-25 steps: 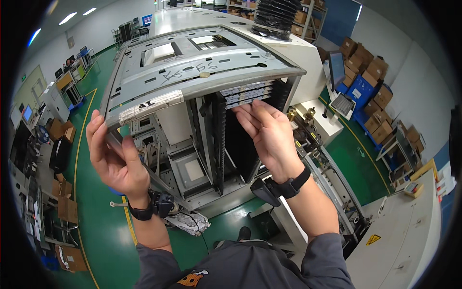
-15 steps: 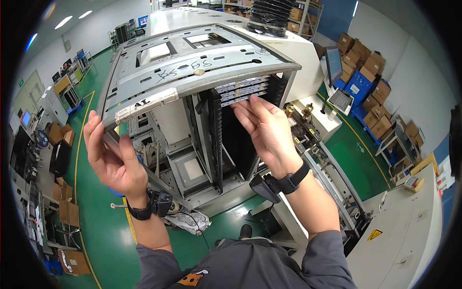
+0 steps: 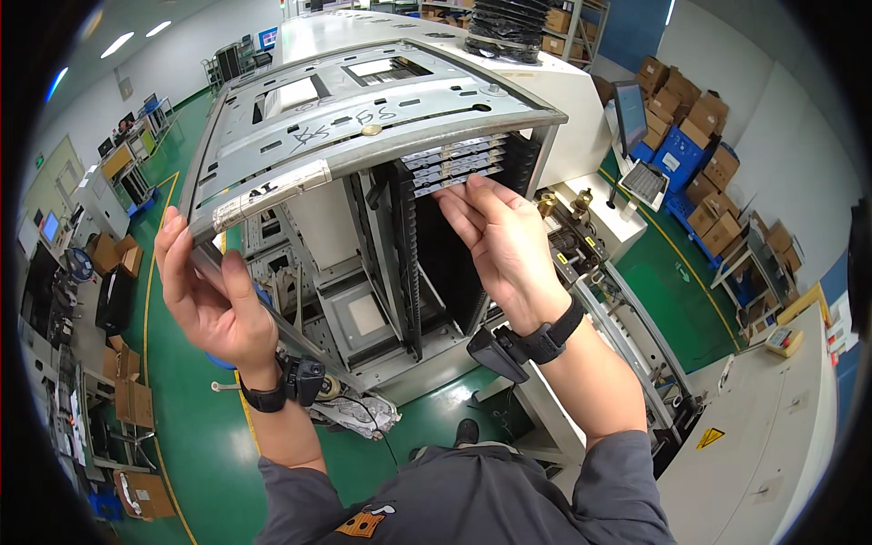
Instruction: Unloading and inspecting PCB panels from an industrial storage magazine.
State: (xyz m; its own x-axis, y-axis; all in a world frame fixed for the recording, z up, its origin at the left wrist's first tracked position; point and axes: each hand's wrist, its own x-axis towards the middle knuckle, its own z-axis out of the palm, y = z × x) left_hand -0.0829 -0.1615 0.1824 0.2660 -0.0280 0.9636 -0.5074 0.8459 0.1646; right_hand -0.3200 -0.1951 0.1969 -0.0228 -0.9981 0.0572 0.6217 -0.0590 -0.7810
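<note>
My right hand [image 3: 509, 250] pinches the front edge of the lowest circuit board [image 3: 438, 187] between thumb and fingers. Several similar narrow pale boards [image 3: 454, 156] are stacked above it, lying level in the slots of a black ribbed rack wall [image 3: 411, 272]. These boards sit high up in an open metal magazine rack, under its grey top plate [image 3: 418, 111]. At the near left corner of that plate, my left hand [image 3: 222, 318] wraps its fingers and thumb around the metal edge. How far the boards reach back is hidden.
Behind the rack stands a white machine [image 3: 572, 104] with a black flexible duct [image 3: 509, 32]. To the right are a monitor [image 3: 629, 118], a keyboard [image 3: 643, 184] and conveyor rails [image 3: 640, 331]. A white cabinet [image 3: 772, 427] fills the lower right. Cardboard boxes [image 3: 718, 173] are piled beyond.
The view has shifted very slightly. Both hands keep their places, the left on the rack's corner and the right at the lowest circuit board.
</note>
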